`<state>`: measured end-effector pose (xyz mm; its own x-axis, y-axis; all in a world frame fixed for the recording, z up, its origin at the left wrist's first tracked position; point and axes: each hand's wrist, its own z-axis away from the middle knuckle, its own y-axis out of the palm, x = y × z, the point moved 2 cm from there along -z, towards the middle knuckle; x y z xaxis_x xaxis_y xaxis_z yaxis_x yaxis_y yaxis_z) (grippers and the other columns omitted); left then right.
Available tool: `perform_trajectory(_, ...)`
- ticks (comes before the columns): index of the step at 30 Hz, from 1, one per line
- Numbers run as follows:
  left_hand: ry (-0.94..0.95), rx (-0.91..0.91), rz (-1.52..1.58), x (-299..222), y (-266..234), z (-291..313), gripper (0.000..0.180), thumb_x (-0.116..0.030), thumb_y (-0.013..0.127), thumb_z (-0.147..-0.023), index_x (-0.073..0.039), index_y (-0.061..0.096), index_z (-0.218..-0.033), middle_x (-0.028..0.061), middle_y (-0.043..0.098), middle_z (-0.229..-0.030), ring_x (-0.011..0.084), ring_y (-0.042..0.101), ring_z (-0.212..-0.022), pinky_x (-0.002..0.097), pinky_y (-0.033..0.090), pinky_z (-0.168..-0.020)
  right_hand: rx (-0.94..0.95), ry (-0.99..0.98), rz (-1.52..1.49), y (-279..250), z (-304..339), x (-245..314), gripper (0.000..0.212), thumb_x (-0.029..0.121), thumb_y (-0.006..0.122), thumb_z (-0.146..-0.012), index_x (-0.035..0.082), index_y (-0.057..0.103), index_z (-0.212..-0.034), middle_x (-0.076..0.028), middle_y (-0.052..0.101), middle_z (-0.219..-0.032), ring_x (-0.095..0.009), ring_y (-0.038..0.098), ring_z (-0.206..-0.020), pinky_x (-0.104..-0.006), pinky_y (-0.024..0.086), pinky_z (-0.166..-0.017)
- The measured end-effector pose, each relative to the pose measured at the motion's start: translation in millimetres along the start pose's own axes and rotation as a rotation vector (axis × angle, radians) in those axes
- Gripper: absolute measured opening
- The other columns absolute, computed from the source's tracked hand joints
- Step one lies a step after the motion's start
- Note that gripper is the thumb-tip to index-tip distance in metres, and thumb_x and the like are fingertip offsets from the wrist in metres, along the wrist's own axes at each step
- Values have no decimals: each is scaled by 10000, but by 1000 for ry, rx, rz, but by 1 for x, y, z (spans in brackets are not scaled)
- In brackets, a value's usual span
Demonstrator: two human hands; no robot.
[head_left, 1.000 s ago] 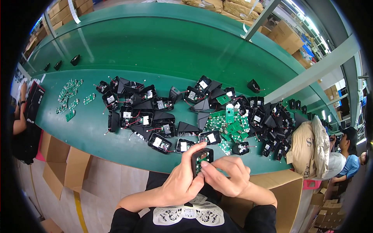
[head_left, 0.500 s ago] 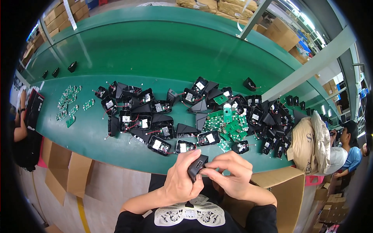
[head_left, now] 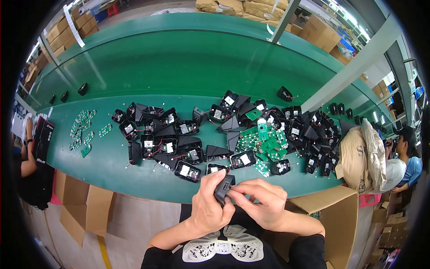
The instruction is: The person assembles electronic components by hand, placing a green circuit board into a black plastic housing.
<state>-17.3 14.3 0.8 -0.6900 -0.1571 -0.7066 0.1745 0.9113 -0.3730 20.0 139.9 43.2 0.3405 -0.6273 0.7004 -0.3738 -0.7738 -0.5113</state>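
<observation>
My left hand (head_left: 210,201) is wrapped around a small black plastic housing (head_left: 222,190), held tilted above the bench's near edge. A narrow slot shows in the housing's upper face. My right hand (head_left: 262,201) has its thumb and index finger pinched together against the housing's right side; anything between those fingertips is hidden. Just beyond the hands lie open black housings (head_left: 187,171) with circuit boards and red wires inside. One of them (head_left: 217,168) is partly covered by my left hand. A heap of loose green circuit boards (head_left: 271,143) lies farther right.
More black housings (head_left: 320,139) are piled at the right, beside brown sacks (head_left: 354,157). Small boards (head_left: 82,125) are scattered at the bench's left. Open cardboard boxes (head_left: 85,208) stand below the near edge. Other people are at both sides. A metal post (head_left: 349,67) rises at the right.
The whole view has shifted slightly. Both hands and the held housing have moved a little left relative to the bench, and the housing is turned slightly. The grip looks the same.
</observation>
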Motion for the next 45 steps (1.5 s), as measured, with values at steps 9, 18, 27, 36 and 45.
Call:
perform_trajectory(9, -19, 0, 29, -3, -1, -3, 613, 24, 553, -679, 44, 265, -1220, 241, 473, -1069, 348, 548, -820, 382, 473, -672, -68, -169, 67, 4, 2, -2, 199, -31, 727, -617, -8, 646, -797, -85, 635, -738, -157, 600, -550, -235, 479, -459)
perform_trajectory(18, -50, 30, 51, -5, -2, -2, 626, 36, 545, -674, 43, 257, -1230, 233, 474, -1054, 337, 538, -813, 383, 463, -672, -78, -244, 151, 2, 6, 0, 219, -21, 725, -619, -17, 643, -822, -103, 631, -739, -181, 600, -544, -242, 475, -460)
perform_trajectory(27, -112, 58, 98, -5, -3, 0, 612, 38, 523, -699, 44, 238, -1240, 222, 471, -966, 333, 543, -740, 387, 453, -650, 38, -324, 282, 1, 4, 0, 284, -11, 703, -571, 23, 648, -848, -44, 609, -749, -145, 561, -553, -221, 419, -440)
perform_trajectory(36, -170, 135, 160, 3, -2, 7, 607, 38, 504, -728, 50, 207, -1258, 254, 460, -1037, 375, 542, -823, 401, 445, -726, 199, -466, 607, -2, -4, 8, 299, 100, 650, -615, 43, 625, -907, 7, 571, -777, -106, 537, -607, -193, 396, -440)
perform_trajectory(45, -261, 186, 305, 2, -9, 3, 580, 23, 469, -769, 62, 174, -1267, 254, 442, -1130, 338, 537, -931, 376, 414, -831, 122, -464, 431, 0, -3, -2, 284, 101, 661, -636, 48, 636, -914, 1, 581, -793, -115, 558, -652, -189, 424, -479)
